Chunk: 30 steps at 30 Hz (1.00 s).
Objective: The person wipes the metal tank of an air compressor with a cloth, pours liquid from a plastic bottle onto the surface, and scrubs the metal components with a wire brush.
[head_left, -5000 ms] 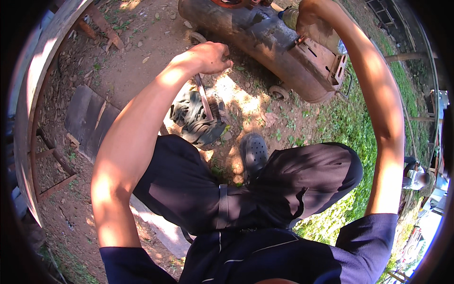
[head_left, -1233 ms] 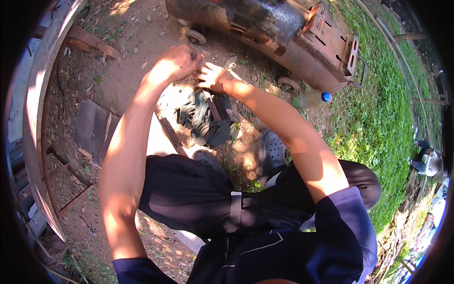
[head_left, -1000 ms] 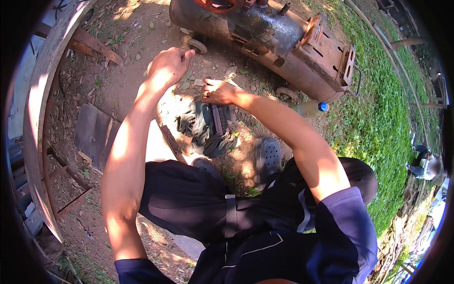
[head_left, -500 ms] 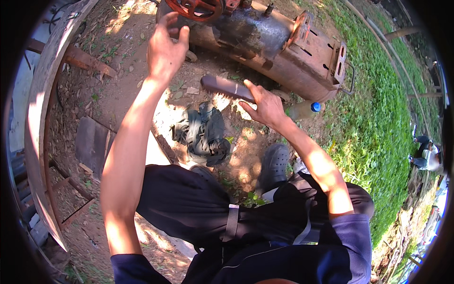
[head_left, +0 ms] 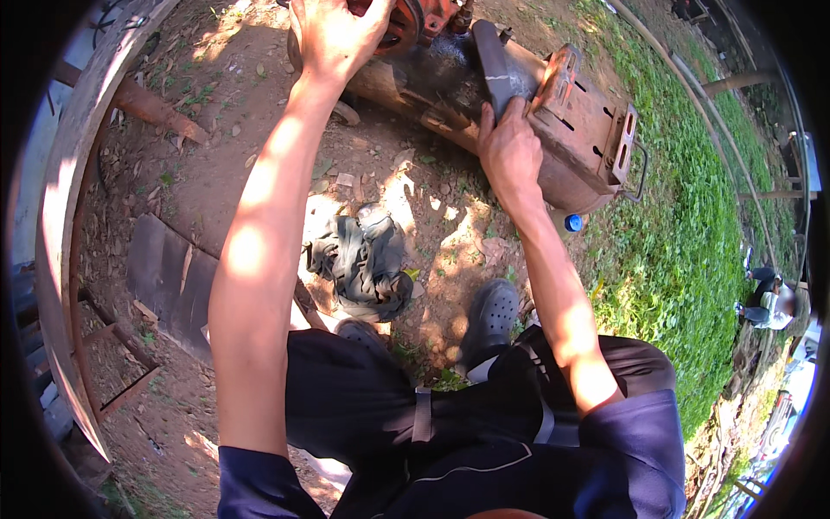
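Currently R hand (head_left: 512, 151) has its grip round dark bar (head_left: 493, 59), held over tank (head_left: 432, 91) top nr slotted plate (head_left: 586, 130) edge, w/ L hand (head_left: 335, 41) at red wheel (head_left: 405, 26), thumb spread, can't tell if gripping.

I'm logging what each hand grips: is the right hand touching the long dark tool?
Touching: the head view shows the right hand with its thumb and fingers around the near end of the long dark tool.

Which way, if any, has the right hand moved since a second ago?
Yes: the right hand has gone forward and right, from beside the cloth to the rusty tank.
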Each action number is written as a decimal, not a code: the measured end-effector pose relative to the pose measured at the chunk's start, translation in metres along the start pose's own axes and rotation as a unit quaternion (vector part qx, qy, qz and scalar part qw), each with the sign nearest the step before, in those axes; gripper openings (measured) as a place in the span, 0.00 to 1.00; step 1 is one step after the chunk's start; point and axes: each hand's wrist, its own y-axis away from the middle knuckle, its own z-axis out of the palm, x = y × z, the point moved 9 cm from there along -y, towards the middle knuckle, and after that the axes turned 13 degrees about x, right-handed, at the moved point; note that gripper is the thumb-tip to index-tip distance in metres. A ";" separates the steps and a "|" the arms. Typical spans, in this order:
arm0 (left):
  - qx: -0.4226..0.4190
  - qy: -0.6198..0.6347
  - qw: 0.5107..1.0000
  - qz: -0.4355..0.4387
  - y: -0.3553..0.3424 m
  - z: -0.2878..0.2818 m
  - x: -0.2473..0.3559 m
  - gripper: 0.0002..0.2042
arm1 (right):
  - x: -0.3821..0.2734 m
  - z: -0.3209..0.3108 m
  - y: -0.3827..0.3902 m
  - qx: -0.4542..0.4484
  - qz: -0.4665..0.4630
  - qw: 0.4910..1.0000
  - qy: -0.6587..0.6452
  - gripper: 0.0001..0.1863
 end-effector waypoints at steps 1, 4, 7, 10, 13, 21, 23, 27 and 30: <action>-0.007 0.037 0.999 -0.017 0.002 0.001 -0.003 0.26 | -0.005 0.008 0.018 -0.032 -0.011 0.999 -0.004 0.19; 0.022 0.025 0.999 0.001 0.007 0.006 -0.004 0.26 | -0.007 0.019 0.063 -0.116 -0.094 0.988 0.027 0.19; 0.033 0.016 0.999 0.012 0.008 0.006 0.001 0.26 | -0.007 0.011 0.014 -0.048 -0.016 0.999 -0.001 0.19; 0.017 0.040 0.999 -0.011 0.011 0.011 -0.001 0.25 | -0.005 0.014 0.018 -0.056 0.021 0.998 -0.009 0.19; 0.021 0.040 0.999 -0.026 0.012 0.009 -0.006 0.24 | 0.006 0.016 0.061 -0.077 0.017 0.997 -0.008 0.20; -0.024 0.064 0.996 -0.057 0.004 0.007 0.003 0.28 | 0.014 0.010 0.060 -0.079 0.047 0.996 0.008 0.20; -0.004 0.042 0.999 0.004 0.002 0.000 0.007 0.32 | 0.017 0.008 0.073 -0.096 0.069 0.993 0.007 0.20; -0.059 -0.020 0.994 -0.087 0.010 0.012 -0.004 0.36 | 0.008 0.017 0.024 -0.053 0.091 0.994 -0.013 0.21; -0.042 0.010 0.998 -0.037 0.001 0.002 0.001 0.36 | 0.013 0.027 0.073 -0.088 0.102 0.991 -0.026 0.23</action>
